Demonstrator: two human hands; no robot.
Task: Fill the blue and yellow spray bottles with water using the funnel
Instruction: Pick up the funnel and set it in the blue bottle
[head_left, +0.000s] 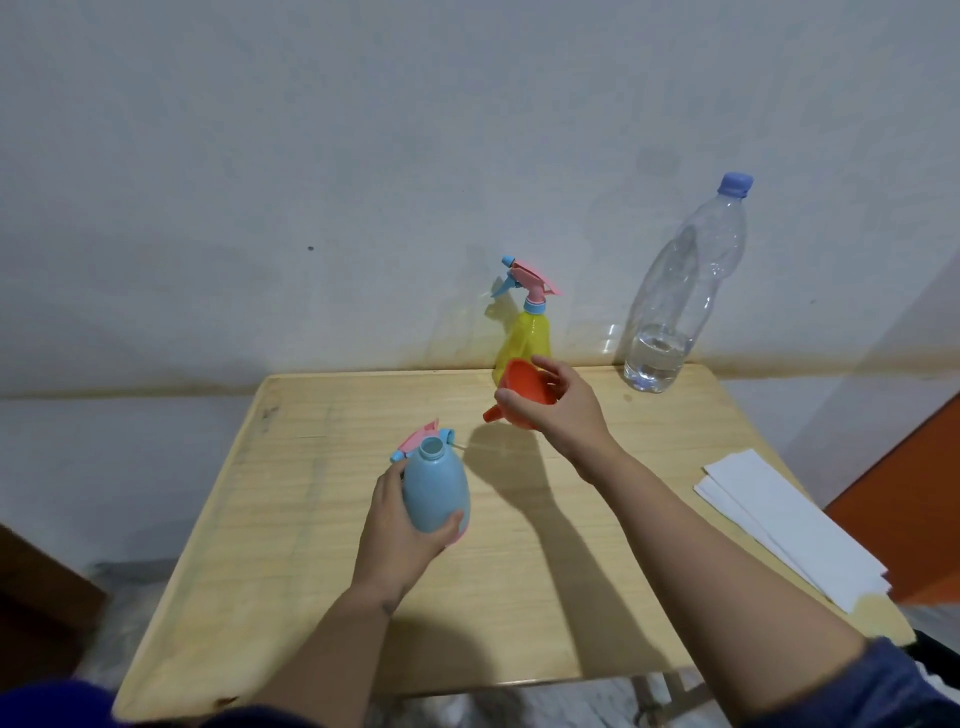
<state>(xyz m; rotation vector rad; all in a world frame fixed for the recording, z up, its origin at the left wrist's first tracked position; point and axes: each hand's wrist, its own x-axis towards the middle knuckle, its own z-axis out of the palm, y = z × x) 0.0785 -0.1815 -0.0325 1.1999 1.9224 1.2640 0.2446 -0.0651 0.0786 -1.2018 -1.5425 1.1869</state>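
Note:
My left hand (402, 530) grips the blue spray bottle (435, 486) by its lower body, upright on the wooden table (311, 519), its neck uncapped. Its pink and blue spray head (422, 441) lies on the table just behind it. My right hand (558, 405) holds the orange funnel (524, 395) in the air, tilted with its spout pointing left, to the upper right of the blue bottle's mouth. The yellow spray bottle (530, 332), with its pink and blue trigger head on, stands behind the funnel by the wall.
A tall clear plastic water bottle (680, 291) with a blue cap stands at the table's back right corner, water low in it. Folded white paper sheets (784, 525) lie along the right edge. A wall runs close behind the table.

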